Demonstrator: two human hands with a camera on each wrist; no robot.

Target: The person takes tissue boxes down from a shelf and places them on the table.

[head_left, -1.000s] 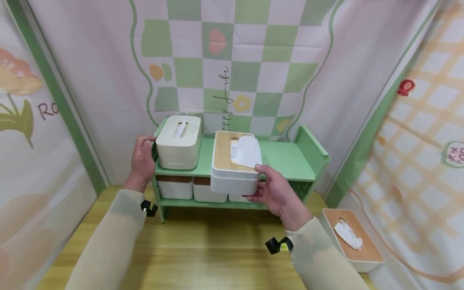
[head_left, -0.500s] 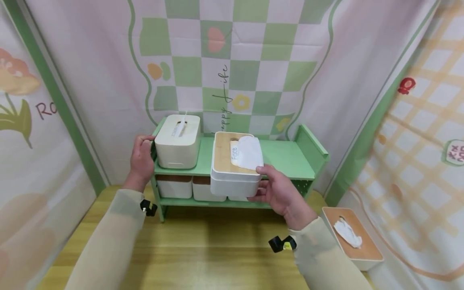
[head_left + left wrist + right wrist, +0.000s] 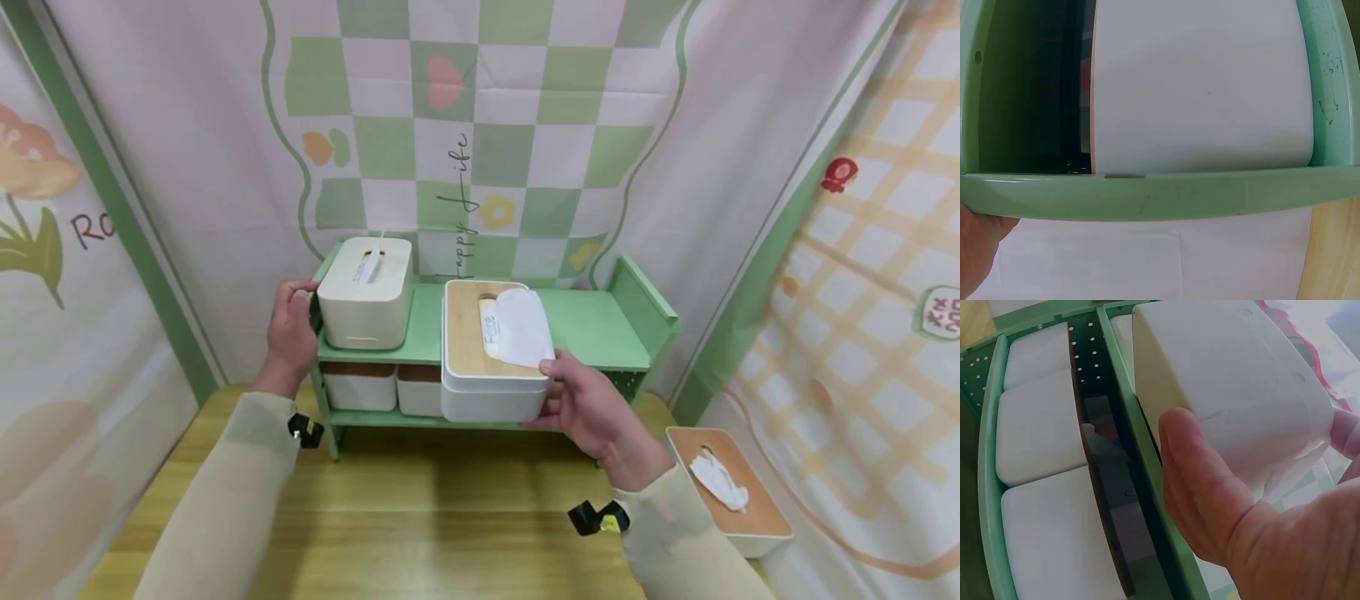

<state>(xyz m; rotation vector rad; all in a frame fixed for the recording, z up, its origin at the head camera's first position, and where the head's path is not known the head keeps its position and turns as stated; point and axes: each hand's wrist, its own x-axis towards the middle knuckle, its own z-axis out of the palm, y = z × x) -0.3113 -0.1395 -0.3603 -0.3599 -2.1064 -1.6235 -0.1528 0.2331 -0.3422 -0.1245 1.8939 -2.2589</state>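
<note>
In the head view my right hand (image 3: pixel 592 408) grips a white tissue box (image 3: pixel 495 400) by its right side, thumb on top and fingers underneath. The box has a light wood lid, a white tissue hanging out and a label reading "Face". It is held in front of the upper board of a green two-tier shelf (image 3: pixel 585 325); the right wrist view shows its underside (image 3: pixel 1235 356) above my fingers (image 3: pixel 1197 462). My left hand (image 3: pixel 291 337) holds the shelf's left side panel, close by a cream tissue box (image 3: pixel 365 308) standing on the upper board.
White boxes with brown tops stand on the lower board, among them a left box (image 3: pixel 363 390) and a middle box (image 3: pixel 418 393). At the right, a tissue box with an orange-brown lid (image 3: pixel 750 500) sits by the printed curtain (image 3: pixel 862 358). Under the shelf is a wooden table (image 3: pixel 420 517).
My right hand has brought the wood-lidded tissue box toward me and slightly right, lower in the head view. My left hand stays at the shelf's left side.
</note>
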